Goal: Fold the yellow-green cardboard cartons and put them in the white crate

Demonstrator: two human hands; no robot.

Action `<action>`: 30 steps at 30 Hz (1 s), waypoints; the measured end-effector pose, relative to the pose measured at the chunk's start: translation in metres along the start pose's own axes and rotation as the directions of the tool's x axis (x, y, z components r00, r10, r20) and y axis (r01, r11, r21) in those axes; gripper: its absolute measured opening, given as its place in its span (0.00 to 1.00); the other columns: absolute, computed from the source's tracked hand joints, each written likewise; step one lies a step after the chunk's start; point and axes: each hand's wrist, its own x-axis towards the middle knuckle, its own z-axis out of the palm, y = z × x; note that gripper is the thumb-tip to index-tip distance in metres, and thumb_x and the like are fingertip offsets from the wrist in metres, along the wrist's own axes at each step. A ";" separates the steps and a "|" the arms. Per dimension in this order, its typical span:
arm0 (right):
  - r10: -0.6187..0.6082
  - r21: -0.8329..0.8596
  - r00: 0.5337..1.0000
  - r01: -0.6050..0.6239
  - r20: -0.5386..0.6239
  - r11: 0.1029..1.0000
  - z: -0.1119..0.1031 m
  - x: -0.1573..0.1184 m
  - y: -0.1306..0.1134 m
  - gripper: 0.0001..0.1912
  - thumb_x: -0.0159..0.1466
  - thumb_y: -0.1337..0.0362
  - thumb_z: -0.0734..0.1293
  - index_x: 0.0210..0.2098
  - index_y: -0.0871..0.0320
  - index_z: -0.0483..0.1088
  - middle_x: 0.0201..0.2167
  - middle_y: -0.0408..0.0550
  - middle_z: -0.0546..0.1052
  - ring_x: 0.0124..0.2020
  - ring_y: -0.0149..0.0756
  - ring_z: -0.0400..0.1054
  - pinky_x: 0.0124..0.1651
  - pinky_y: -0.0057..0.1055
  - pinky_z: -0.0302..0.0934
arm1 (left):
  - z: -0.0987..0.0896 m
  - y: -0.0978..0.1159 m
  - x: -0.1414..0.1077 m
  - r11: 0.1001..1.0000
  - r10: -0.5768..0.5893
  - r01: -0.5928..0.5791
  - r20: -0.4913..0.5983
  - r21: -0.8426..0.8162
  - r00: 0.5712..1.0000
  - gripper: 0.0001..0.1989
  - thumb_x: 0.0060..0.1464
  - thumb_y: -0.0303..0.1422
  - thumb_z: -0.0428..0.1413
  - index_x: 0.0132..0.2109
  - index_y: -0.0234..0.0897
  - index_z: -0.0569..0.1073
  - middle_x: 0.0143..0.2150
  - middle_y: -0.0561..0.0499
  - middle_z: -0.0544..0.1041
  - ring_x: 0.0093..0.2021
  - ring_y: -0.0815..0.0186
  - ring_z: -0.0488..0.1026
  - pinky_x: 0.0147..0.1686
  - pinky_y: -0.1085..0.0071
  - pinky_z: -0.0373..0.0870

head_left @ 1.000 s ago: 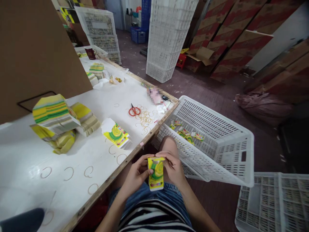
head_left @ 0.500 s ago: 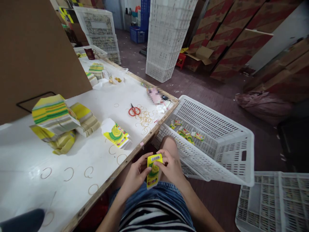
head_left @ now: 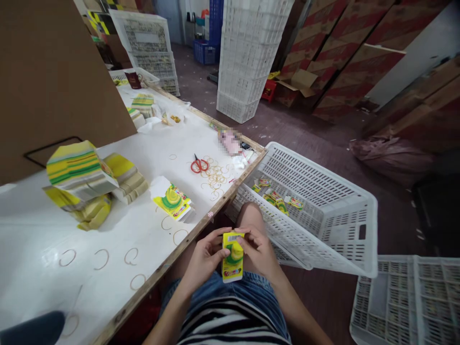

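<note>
Above my lap I hold a small yellow and green carton (head_left: 233,261) with a barcode at its top end. My left hand (head_left: 205,256) grips its left edge, thumb on the printed face. At the upper right corner, the fingers of my right hand (head_left: 256,247) pinch the top end. The fingers behind the carton are partly hidden. On the white table (head_left: 118,297) to the left lies a small pile of flat yellow cartons (head_left: 173,201). Several small cartons (head_left: 276,199) lie in the white plastic crate (head_left: 323,191) to my right.
Red-handled scissors (head_left: 199,165) lie beside loose rubber bands (head_left: 215,175). Larger stacks of flattened cartons (head_left: 81,167) stand farther left, by a brown cardboard panel (head_left: 61,72). Tall stacked white crates (head_left: 247,62) stand on the floor beyond the table; another crate (head_left: 398,297) sits lower right.
The carton has turned so its printed face shows more squarely and has shifted slightly right. Both hands keep their hold on it.
</note>
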 end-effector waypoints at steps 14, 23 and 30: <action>0.276 0.430 0.820 -0.040 -0.502 0.902 -0.004 0.012 0.010 0.20 0.49 0.53 0.76 0.35 0.56 0.69 0.26 0.40 0.74 0.26 0.30 0.67 0.33 0.29 0.63 | -0.101 0.005 0.035 0.381 0.593 0.059 -0.293 0.923 0.750 0.18 0.56 0.34 0.56 0.54 0.36 0.74 0.60 0.40 0.72 0.62 0.51 0.66 0.62 0.51 0.60; 0.263 0.463 0.937 -0.131 -0.232 0.877 0.018 0.011 -0.003 0.22 0.57 0.45 0.69 0.35 0.59 0.76 0.27 0.48 0.78 0.24 0.32 0.66 0.27 0.29 0.59 | -0.067 0.027 0.012 0.434 0.743 -0.059 -0.320 0.899 0.587 0.11 0.58 0.30 0.55 0.46 0.42 0.79 0.46 0.48 0.82 0.48 0.57 0.79 0.51 0.61 0.73; 0.261 0.463 0.956 -0.171 -0.138 0.870 0.026 0.010 -0.009 0.17 0.52 0.52 0.74 0.34 0.57 0.75 0.31 0.47 0.80 0.28 0.36 0.71 0.29 0.30 0.63 | -0.007 -0.002 -0.001 0.488 0.576 -0.574 0.252 0.658 0.778 0.16 0.59 0.24 0.53 0.50 0.43 0.78 0.51 0.45 0.80 0.58 0.58 0.72 0.61 0.55 0.64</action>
